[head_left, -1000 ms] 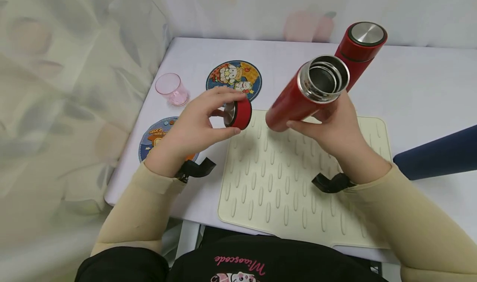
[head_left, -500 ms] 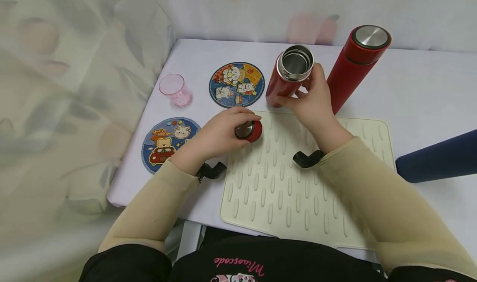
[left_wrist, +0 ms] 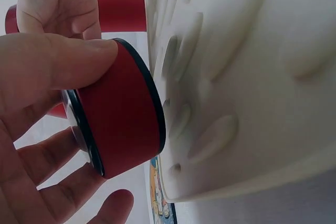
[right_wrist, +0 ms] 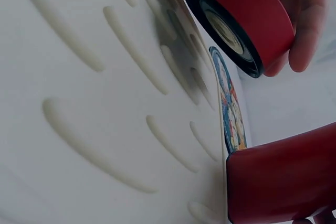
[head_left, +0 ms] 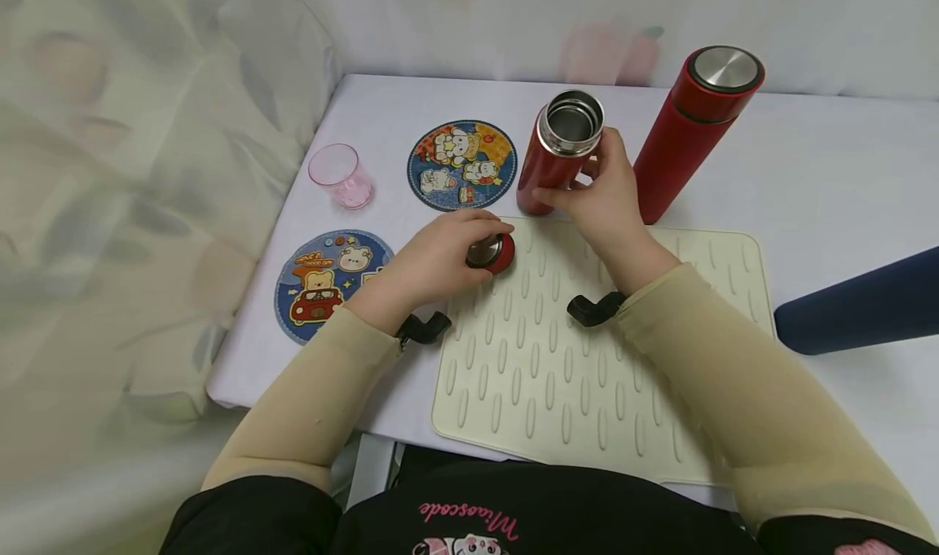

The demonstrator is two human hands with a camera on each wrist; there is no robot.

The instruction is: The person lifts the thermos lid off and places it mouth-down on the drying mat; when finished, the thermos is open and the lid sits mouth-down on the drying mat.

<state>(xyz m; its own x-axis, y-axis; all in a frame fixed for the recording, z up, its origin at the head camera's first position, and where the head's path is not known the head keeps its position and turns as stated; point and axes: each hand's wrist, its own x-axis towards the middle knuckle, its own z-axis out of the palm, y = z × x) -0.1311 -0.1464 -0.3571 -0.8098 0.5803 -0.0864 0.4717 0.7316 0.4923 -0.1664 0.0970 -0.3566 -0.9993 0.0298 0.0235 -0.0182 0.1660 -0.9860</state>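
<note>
Between the thumb and fingers of my left hand (head_left: 447, 253) is a red bottle cap (left_wrist: 123, 114) with a steel top and dark rims. It is held tilted just above the far left corner of the cream ribbed mat (head_left: 543, 359); the right wrist view shows its underside. My right hand (head_left: 605, 200) grips an uncapped red thermos (head_left: 546, 172) with a steel mouth. This thermos stands upright behind the mat's far edge. Right of that hand stands a taller red thermos (head_left: 682, 147) with its cap on.
Two round cartoon coasters lie on the left: one at the back (head_left: 462, 164), one nearer (head_left: 323, 286). A pink glass (head_left: 343, 178) stands by the table's left edge. At the right is a dark blue cylinder (head_left: 858, 302).
My right hand has carried the open thermos back and left, from above the mat to the table behind it. The left hand has lowered the cap rightward to the mat's corner.
</note>
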